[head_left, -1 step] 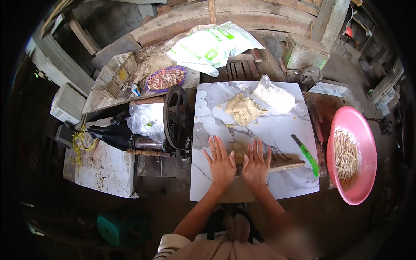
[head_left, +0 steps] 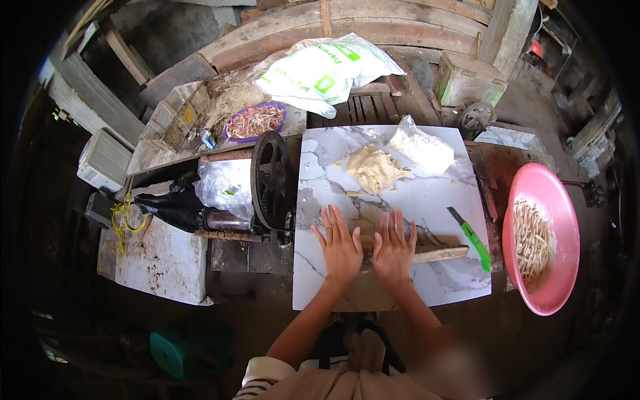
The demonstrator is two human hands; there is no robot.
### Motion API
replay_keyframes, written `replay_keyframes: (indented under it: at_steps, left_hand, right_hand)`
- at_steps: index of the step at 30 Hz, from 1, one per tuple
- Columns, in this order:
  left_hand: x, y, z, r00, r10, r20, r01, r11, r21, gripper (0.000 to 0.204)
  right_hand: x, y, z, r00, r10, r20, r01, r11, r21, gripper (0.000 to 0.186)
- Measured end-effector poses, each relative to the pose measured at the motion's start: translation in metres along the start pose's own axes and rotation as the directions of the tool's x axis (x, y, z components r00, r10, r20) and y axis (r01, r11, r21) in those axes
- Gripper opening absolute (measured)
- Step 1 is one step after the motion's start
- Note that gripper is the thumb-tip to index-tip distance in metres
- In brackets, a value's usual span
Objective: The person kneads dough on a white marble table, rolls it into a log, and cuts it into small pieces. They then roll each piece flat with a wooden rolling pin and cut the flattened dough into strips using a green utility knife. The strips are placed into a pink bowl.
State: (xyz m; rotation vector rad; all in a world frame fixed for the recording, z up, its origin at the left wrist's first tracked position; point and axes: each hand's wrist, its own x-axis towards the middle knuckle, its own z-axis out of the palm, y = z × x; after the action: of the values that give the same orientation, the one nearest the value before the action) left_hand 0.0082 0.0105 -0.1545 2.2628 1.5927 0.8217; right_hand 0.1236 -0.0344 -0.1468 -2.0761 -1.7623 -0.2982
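On a white marble-patterned board (head_left: 393, 287), my left hand (head_left: 341, 250) and my right hand (head_left: 395, 250) lie flat side by side, palms down, fingers stretched out. Both press on a brown wooden piece (head_left: 440, 255), whose pale edge sticks out right of my right hand. My hands cover most of it, and I cannot make out what is beneath. Beyond my fingertips lies a lump of beige dough (head_left: 375, 169), beside a clear plastic bag of white powder (head_left: 423, 147). A green utility knife (head_left: 472, 241) rests near the right edge, blade out.
A pink basin (head_left: 564, 227) holding pale dough sticks stands on the right. To the left is a machine with a dark spoked wheel (head_left: 271, 180). Behind are a purple-rimmed basket (head_left: 255, 139) of strips and a large white-green sack (head_left: 330, 73). A green stool (head_left: 168, 353) stands lower left.
Both hands have shifted very slightly away from me and to the left, and the wooden piece has moved a little with them. Everything else stays put.
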Motion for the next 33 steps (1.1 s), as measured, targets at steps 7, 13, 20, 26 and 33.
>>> replay_keyframes:
  at_steps: [7,13,20,26,33]
  left_hand:
    - [0.058,-0.005,0.022,0.994,-0.097,-0.041,0.097,0.995,-0.016,0.068]
    - [-0.002,-0.004,0.008,1.0,0.01,-0.002,-0.01,0.998,0.054,0.064]
    - [0.068,-0.001,0.023,0.997,-0.015,-0.074,0.019,0.999,0.044,0.063]
    - [0.046,-0.006,0.024,0.998,-0.048,-0.046,0.048,0.999,0.008,0.063]
    - [0.011,0.002,0.005,1.0,0.002,-0.01,-0.001,0.999,0.05,0.063]
  right_hand:
    - [0.057,0.005,0.024,0.995,0.078,-0.055,-0.08,0.996,-0.039,0.051]
    - [-0.007,0.002,0.011,1.0,0.025,0.002,-0.025,0.999,0.035,0.051]
    - [0.062,0.004,0.03,0.994,0.076,-0.074,-0.076,0.997,-0.002,0.053]
    - [0.042,-0.001,0.023,0.995,0.078,-0.057,-0.078,0.997,0.006,0.055]
    - [0.005,-0.006,0.004,1.0,0.003,-0.016,-0.002,1.0,0.025,0.051]
